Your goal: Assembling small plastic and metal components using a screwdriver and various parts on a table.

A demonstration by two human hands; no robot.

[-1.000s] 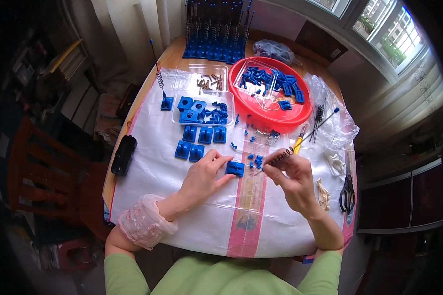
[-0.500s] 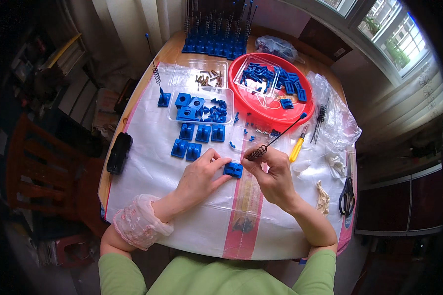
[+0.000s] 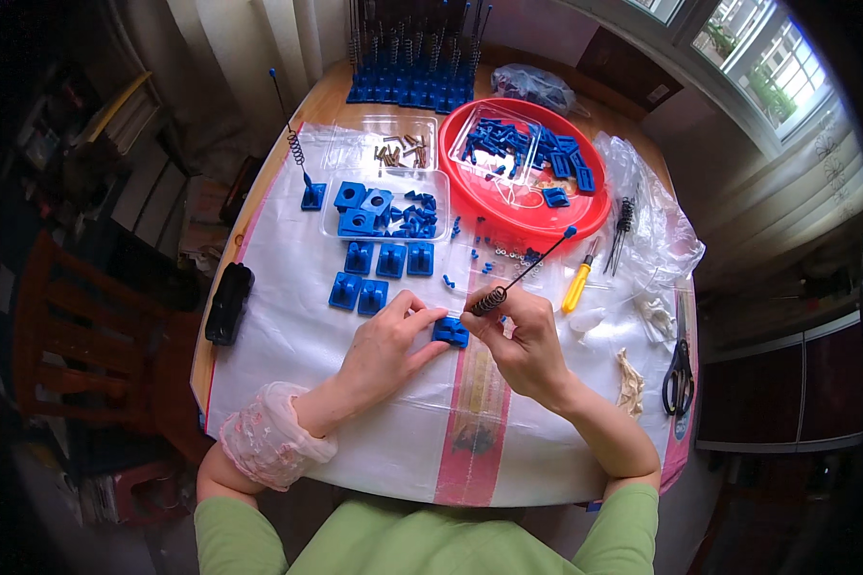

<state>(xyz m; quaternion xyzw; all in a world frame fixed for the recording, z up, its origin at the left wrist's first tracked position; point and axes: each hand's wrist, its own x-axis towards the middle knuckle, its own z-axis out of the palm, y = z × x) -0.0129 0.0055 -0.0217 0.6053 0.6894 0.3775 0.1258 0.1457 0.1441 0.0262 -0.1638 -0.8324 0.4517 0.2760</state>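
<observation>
Between my thumb and fingertips, my left hand steadies a small blue plastic base on the table cover. My right hand pinches a black coil spring with a long thin rod ending in a blue tip. The spring's lower end is just above the base; my fingers hide whether the two touch. Beyond my left hand, several blue bases with raised middles stand in two rows. A finished-looking piece, a spring rod upright in a blue base, stands farther left.
A clear tray holds blue parts; another holds brass-coloured pins. A red basin with blue pieces stands far right. Nearby lie a yellow-handled screwdriver, loose springs, scissors and a black case. Assembled spring pieces crowd the back.
My right hand has shifted slightly left with the spring, bringing it nearer to a spot over the blue base. My left hand keeps its hold. The whole view has shifted a little.
</observation>
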